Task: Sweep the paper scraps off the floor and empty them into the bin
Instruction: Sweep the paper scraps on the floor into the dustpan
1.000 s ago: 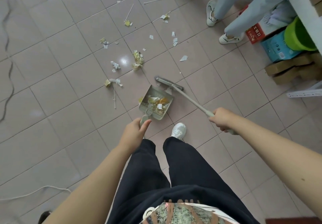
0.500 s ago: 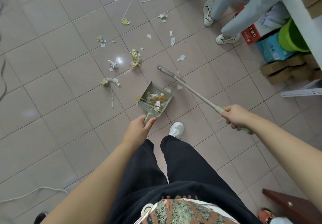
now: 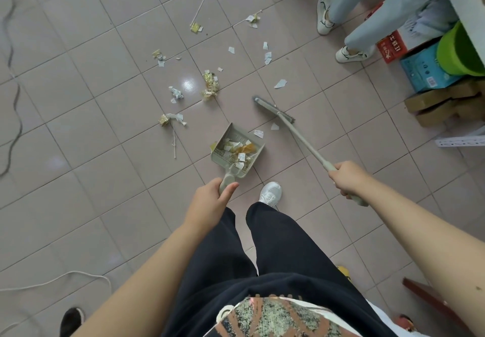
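My left hand (image 3: 212, 197) grips the handle of a grey-green dustpan (image 3: 231, 137) that rests on the tiled floor and holds white and gold paper scraps. My right hand (image 3: 347, 179) grips the long handle of a broom (image 3: 301, 139); its brush head (image 3: 273, 108) sits on the floor up and to the right of the pan's mouth. Two small white scraps (image 3: 266, 129) lie between the brush and the pan. More scraps (image 3: 210, 84) and thin sticks are scattered over the tiles beyond the pan. No bin is recognisable.
Another person's legs in light trousers and white shoes (image 3: 349, 53) stand at the upper right. Boxes (image 3: 425, 74), a green tub (image 3: 462, 50) and cardboard (image 3: 446, 105) crowd the right wall. Cables (image 3: 13, 100) run along the left. My white shoe (image 3: 270, 193) is below the pan.
The broom head has pulled away from the dustpan's mouth, up and to the right, and my right hand has shifted right. The dustpan and left hand stay about where they were.
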